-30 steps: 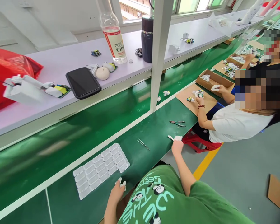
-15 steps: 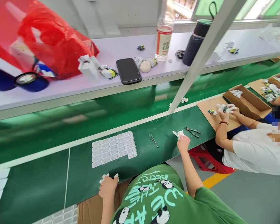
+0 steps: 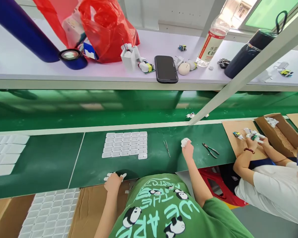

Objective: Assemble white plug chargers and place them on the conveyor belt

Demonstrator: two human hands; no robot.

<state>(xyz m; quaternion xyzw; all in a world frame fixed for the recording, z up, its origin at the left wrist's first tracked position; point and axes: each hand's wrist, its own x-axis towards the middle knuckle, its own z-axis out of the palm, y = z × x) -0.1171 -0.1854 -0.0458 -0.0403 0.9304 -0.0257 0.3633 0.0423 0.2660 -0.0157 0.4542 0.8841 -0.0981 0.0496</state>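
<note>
My left hand [image 3: 113, 182] is at the front edge of the green table, its fingers spread and white coverings on the fingertips. To the right, my right hand [image 3: 188, 151] is over the table with its fingers drawn together around something white; whether that is only finger covers or also a part, I cannot make out. Between and beyond the hands lies a block of small white plastic cases [image 3: 125, 144] in close rows. A pair of tweezers [image 3: 167, 148] rests left of my right hand, and pliers [image 3: 210, 150] with dark green handles rest to its right.
A shelf [image 3: 101, 71] behind the table bears a red bag [image 3: 106, 33], a phone [image 3: 166, 69], a bottle [image 3: 211, 46] and a flask [image 3: 250, 51]. A slanted post [image 3: 218, 96] crosses the right. Stacked white cases [image 3: 5, 148] stand left. At right, a co-worker's hands [image 3: 257, 142] hold parts.
The view has turned, so the table lies more level. My right hand has come a little left, away from the pliers, its fingers more bunched. My left hand stays at the table edge.
</note>
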